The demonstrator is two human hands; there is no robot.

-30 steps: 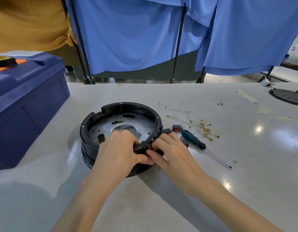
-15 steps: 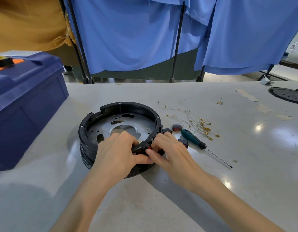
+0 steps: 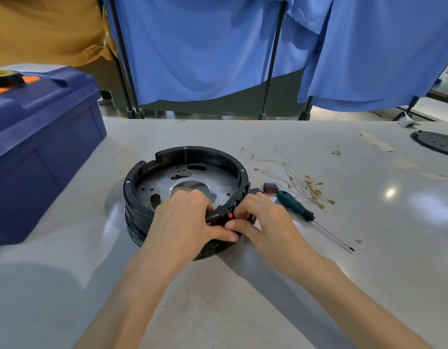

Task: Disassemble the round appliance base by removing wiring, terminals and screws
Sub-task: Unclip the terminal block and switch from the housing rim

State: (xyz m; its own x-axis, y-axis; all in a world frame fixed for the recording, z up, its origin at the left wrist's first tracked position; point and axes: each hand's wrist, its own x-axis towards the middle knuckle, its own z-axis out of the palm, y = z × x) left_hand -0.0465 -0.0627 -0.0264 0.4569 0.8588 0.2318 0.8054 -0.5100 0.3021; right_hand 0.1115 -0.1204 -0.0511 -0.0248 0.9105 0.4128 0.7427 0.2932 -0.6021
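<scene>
A round black appliance base (image 3: pixel 182 157) with a grey metal plate inside sits on the white table (image 3: pixel 243 311). My left hand (image 3: pixel 185 220) grips its near rim, fingers curled inside and thumb on the outer wall. My right hand (image 3: pixel 265 220) pinches a small orange part (image 3: pixel 230 216) set in the rim's outer wall. Loose white wires with brass terminals (image 3: pixel 297 180) lie to the right of the base. A green-handled screwdriver (image 3: pixel 294 205) lies beside my right hand, tip pointing right and toward me.
A dark blue plastic box (image 3: pixel 41 137) stands at the left with a tape roll (image 3: pixel 6 78) on its lid. A small dark red block (image 3: pixel 270 187) lies by the screwdriver. A black round disc (image 3: pixel 436 142) sits at the far right edge. Blue cloth hangs behind the table.
Both hands stay at the same spot on the near rim. The fingers shift only slightly around the orange part.
</scene>
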